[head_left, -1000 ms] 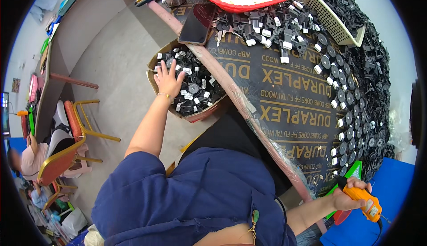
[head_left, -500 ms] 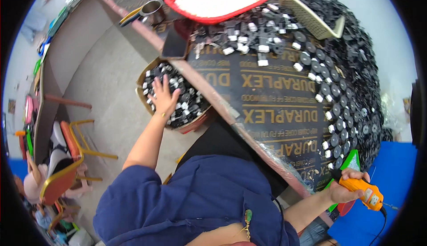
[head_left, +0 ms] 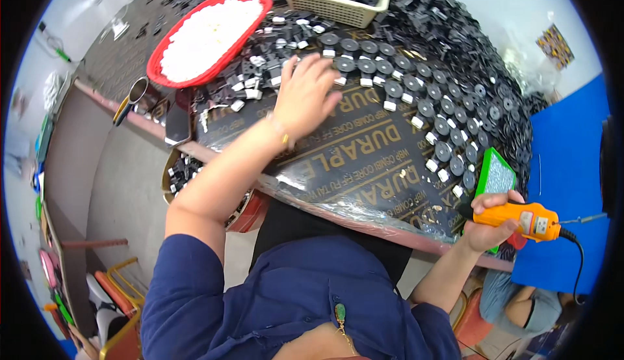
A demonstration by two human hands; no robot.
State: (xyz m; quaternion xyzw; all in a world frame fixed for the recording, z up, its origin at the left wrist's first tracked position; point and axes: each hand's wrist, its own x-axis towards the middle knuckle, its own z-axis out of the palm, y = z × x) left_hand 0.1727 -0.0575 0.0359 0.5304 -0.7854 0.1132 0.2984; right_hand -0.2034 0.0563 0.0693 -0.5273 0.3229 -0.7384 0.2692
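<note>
Fingers spread, my left hand is over the table beside black plastic parts with white blocks. Nothing shows in its grasp, though its fingertips are slightly blurred. Wrapped round an orange corded electric screwdriver, my right hand is at the table's right end. The screwdriver's black nose points left, and its cord and a metal hanging spring are at the back. Rows of black round pieces with white blocks lie between my hands. A box of similar parts stands below the table edge, partly hidden by my left arm.
A red basket of white pieces stands at the far left. Behind the rows are a beige basket and a large heap of black parts. A phone, metal cup and green-framed tray lie near the edges.
My left hand has moved up and right from the box of parts to above the table. The view has turned. My right hand keeps holding the screwdriver.
</note>
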